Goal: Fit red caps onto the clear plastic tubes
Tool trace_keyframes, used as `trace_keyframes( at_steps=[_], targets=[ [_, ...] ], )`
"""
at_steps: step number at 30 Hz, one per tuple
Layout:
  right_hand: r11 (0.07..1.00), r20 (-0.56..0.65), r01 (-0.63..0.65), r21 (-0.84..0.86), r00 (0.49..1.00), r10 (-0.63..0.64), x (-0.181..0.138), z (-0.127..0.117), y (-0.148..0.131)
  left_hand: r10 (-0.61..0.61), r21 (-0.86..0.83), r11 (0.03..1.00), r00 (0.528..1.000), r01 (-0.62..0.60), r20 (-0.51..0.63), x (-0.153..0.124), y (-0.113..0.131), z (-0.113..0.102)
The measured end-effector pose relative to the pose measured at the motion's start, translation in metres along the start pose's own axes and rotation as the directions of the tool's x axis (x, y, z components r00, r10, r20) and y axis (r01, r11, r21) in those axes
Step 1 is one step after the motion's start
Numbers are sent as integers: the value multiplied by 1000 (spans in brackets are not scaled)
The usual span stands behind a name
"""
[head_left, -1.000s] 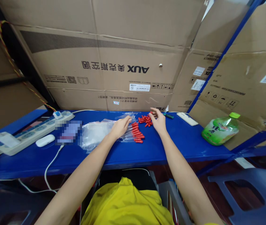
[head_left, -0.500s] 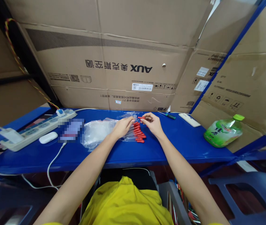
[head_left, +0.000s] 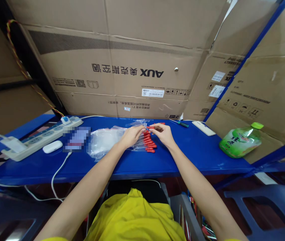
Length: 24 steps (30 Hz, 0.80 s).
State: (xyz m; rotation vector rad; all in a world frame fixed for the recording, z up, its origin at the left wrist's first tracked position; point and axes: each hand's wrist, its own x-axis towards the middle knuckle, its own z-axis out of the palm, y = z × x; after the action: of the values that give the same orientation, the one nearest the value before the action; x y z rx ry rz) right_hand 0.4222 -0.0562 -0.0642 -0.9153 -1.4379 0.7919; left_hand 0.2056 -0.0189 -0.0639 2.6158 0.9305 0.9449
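Observation:
In front of me, my left hand (head_left: 132,134) is closed, its fingertips pinching the clear tube end of a dropper. My right hand (head_left: 164,134) pinches the red rubber bulb (head_left: 150,127) at that dropper's other end, so both hands nearly meet. Just below them lies a row of droppers with red bulbs (head_left: 150,146), their clear tubes pointing left and partly under my left hand. Behind the hands is a bunch of loose clear tubes (head_left: 139,122). Another red piece shows beyond my right fingers. Clear plastic bags (head_left: 105,142) lie beside my left wrist.
On the blue table (head_left: 142,167) are a power strip (head_left: 44,135), a white earphone case (head_left: 52,146) and a blurred-out phone (head_left: 77,139) at left. A green screwdriver (head_left: 182,124), a white device (head_left: 203,128) and a green drink bottle (head_left: 240,140) stand right. Cardboard (head_left: 122,50) walls the back.
My right hand has shifted slightly left, bringing the red bulb closer to my left fingertips. My left hand stays almost where it was.

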Motion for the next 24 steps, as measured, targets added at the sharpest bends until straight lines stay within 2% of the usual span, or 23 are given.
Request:
trace_keyframes(
  at_steps=[20, 24],
  targets=[
    [1000, -13, 1, -23, 1000, -1, -2, 2, 1, 42, -34, 999, 999, -41, 5, 1, 3, -1],
    [1000, -2, -6, -31, 1000, 6, -2, 4, 3, 60, -28, 998, 998, -59, 37, 1, 5, 1]
  ],
)
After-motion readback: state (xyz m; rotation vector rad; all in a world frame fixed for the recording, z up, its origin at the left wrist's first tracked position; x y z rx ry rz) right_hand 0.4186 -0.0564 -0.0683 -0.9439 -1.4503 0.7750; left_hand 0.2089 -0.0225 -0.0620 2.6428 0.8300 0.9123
